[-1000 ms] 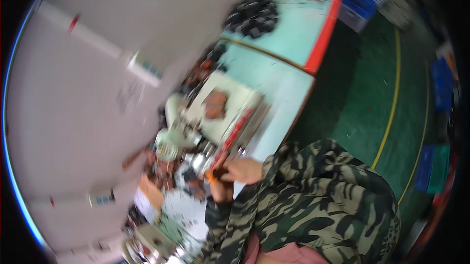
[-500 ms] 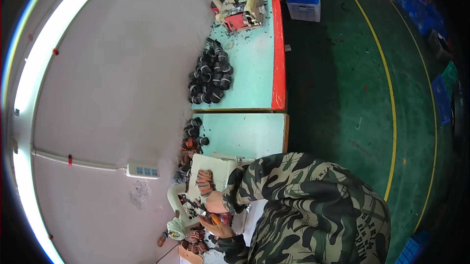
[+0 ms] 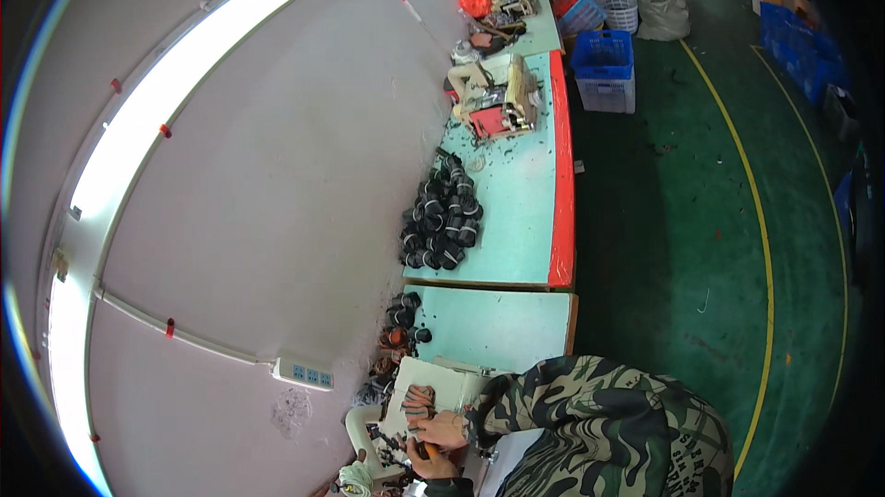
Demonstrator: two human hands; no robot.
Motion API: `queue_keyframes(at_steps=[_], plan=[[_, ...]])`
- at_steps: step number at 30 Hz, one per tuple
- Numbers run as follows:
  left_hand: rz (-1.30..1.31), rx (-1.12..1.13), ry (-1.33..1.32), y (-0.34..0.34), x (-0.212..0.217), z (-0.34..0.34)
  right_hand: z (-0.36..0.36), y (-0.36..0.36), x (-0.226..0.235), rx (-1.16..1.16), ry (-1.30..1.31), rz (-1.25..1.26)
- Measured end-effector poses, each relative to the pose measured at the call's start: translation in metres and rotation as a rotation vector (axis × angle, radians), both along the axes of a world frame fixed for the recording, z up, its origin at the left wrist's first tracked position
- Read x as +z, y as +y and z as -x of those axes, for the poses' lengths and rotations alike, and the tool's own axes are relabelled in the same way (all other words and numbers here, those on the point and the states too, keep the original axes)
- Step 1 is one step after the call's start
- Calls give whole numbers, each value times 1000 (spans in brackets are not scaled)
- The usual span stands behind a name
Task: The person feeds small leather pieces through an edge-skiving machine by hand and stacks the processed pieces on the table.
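Observation:
A bundle of orange and grey striped fabric pieces lies on the cream sewing machine bed. My right hand, out of a camouflage sleeve, reaches to the bundle's near end with fingers stretched out. Just below it, my left hand is curled round a small orange and dark piece, whose kind is hard to make out. The white sewing machine arm stands beside both hands, and small dark scraps lie around its needle area.
Black rolled bundles are heaped on the pale green table beyond. Farther up stands another sewing machine. A blue and white crate sits on the green floor. On the wall is a power strip; a cone of pale thread is at the lower edge.
The view has tilted, so the scene sits lower and farther right. My left hand's spread fingers have curled in, and the hand has come closer to my right hand and the striped bundle.

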State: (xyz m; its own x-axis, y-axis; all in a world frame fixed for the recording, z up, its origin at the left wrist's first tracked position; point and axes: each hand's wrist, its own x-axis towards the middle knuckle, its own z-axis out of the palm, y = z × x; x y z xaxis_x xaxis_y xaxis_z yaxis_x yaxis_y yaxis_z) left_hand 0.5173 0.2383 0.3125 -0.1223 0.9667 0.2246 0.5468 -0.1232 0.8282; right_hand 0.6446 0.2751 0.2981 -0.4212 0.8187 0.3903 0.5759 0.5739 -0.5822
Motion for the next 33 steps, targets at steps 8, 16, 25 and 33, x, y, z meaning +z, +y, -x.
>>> queue_keyframes(at_steps=[8,16,25,33], plan=[[-58,-79,96,9,-30,9,12,5,-42,-31,191,-10],[-92,-19,10,15,-72,-5,-11,7,-51,-12,253,49],[-20,51,-126,20,-60,-6,-8,23,-58,28,204,157],[-46,78,-12,13,-53,3,-8,11,-45,40,197,143]])
